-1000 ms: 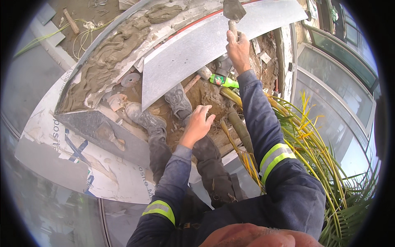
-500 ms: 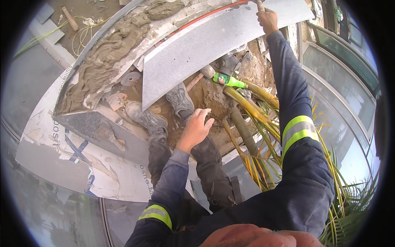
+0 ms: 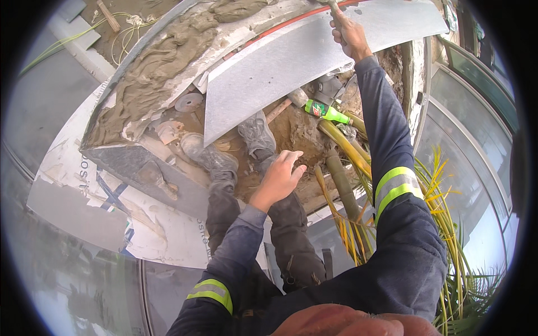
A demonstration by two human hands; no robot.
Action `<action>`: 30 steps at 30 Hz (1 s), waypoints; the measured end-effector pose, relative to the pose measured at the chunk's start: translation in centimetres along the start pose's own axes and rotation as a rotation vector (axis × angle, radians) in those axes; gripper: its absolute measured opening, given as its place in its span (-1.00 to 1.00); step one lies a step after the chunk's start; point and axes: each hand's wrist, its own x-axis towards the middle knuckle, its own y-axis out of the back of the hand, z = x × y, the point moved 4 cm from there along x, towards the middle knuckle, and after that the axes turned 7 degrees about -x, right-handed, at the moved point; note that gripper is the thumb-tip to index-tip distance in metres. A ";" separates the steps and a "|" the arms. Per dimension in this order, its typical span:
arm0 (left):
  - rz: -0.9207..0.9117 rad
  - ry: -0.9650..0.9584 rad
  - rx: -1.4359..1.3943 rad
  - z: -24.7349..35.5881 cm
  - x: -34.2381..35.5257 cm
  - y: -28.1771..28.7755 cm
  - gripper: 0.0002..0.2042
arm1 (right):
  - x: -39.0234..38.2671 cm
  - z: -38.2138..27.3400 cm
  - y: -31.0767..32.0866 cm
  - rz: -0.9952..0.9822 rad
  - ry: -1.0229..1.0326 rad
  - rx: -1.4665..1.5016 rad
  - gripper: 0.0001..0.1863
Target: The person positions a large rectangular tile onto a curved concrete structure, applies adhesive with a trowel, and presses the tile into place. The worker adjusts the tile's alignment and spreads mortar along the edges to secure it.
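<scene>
My right hand (image 3: 353, 36) is wrapped round a grey-smeared tool handle (image 3: 335, 7) at the far edge of a curved grey stone slab (image 3: 269, 84). The tool's working end is mostly cut off by the top of the picture. Below the slab, my left hand (image 3: 277, 179) hovers over my legs, fingers loosely bent and thumb apart, holding nothing. Beyond the slab run an orange-red strip (image 3: 280, 27) and a curved wall top with wet mortar (image 3: 145, 84) spread thickly on it.
My dusty boots (image 3: 210, 154) stand in a dirt bed beside a cutting disc (image 3: 189, 101), a green bottle (image 3: 328, 111) and cut palm stems (image 3: 344, 140). A mortar-caked trowel (image 3: 157, 178) lies at left on a stone face. Glass panels (image 3: 471, 140) stand at right.
The view has shifted, so the slab and bed sit farther right. My right hand has moved left along the slab's far edge, and more of the tool handle shows.
</scene>
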 end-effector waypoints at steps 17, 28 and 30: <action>0.086 -0.032 -0.115 -1.2 -0.3 -1.5 -0.56 | -13.1 -3.7 -5.8 -0.227 0.148 -0.113 -0.64; 0.307 -0.130 -0.145 -1.2 -1.8 0.2 -0.62 | -20.2 -6.3 -34.8 -0.634 0.725 -0.790 -0.49; 0.321 -0.122 -0.177 -0.7 -2.3 0.9 -0.64 | -21.3 -5.8 -39.9 -0.586 1.049 -0.950 -0.53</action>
